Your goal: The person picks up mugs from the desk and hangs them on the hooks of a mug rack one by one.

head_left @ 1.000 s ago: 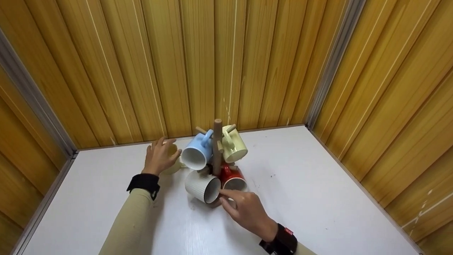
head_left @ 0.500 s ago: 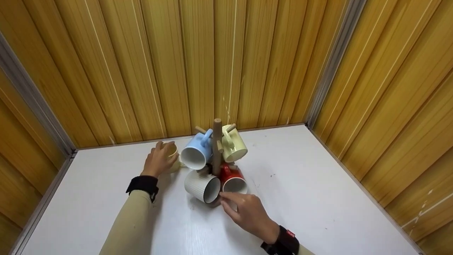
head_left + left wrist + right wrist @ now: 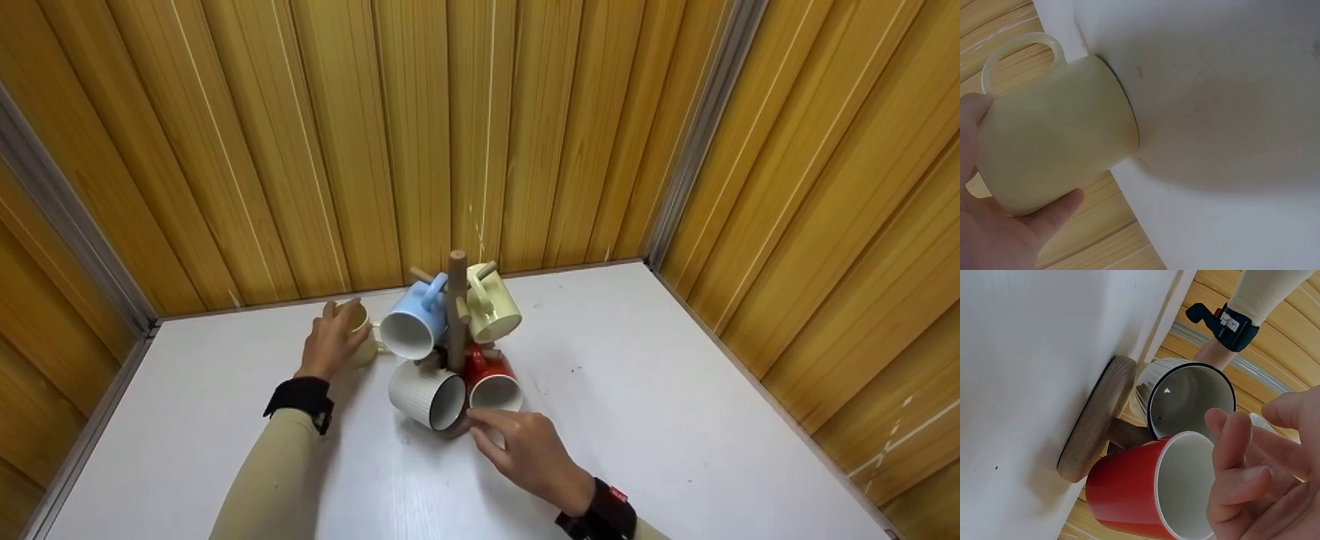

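My left hand (image 3: 330,341) grips a pale yellow mug (image 3: 1058,129) near its rim, thumb on one side and fingers on the other. This mug stands upright at or close over the table, left of a wooden mug tree (image 3: 457,315), handle toward the tree. My right hand (image 3: 529,454) is in front of the tree, its fingers loosely bent with nothing between them. Its index fingertip overlaps the gap between a ribbed white mug (image 3: 414,391) with a dark rim and a red mug (image 3: 1123,486), both hanging low on the tree.
Higher on the tree hang a light blue mug (image 3: 417,313) and a pale yellow-green mug (image 3: 496,307). The tree's round wooden base (image 3: 1100,419) rests on the white table (image 3: 660,420). Wood-patterned walls (image 3: 420,135) enclose the table's back and sides.
My left hand has come down slightly and closed round the pale yellow mug, whose rim shows more now. The right hand has stayed almost still in front of the tree.
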Motion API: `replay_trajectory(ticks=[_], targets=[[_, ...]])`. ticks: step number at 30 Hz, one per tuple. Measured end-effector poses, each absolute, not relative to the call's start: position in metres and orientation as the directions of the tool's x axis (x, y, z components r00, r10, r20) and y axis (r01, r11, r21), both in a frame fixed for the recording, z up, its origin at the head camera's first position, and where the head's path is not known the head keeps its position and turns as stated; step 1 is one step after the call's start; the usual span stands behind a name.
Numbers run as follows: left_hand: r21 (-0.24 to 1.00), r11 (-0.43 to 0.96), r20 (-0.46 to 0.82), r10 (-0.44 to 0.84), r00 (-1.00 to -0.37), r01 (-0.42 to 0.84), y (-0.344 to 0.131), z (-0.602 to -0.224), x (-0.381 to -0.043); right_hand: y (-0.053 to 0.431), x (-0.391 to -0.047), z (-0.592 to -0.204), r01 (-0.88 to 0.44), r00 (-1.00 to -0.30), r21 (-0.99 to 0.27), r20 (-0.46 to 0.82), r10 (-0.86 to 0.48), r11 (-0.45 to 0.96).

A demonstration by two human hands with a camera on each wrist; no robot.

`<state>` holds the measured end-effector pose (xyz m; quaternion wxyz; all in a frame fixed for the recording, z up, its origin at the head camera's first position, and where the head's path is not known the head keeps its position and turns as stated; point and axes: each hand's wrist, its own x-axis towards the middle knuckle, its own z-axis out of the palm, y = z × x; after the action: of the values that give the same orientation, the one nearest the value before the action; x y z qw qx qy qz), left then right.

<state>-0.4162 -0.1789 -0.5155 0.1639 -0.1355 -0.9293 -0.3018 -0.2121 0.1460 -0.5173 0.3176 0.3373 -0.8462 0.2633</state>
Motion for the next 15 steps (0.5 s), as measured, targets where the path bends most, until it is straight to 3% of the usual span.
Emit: replay_trajectory(ticks=[15], targets=[[0.752, 0.604, 0.431, -0.151, -0.890, 0.262, -0.189, -0.492, -0.388, 0.148, -0.215, -0.517, -0.742, -0.585, -0.249, 0.696, -0.418, 0.623]])
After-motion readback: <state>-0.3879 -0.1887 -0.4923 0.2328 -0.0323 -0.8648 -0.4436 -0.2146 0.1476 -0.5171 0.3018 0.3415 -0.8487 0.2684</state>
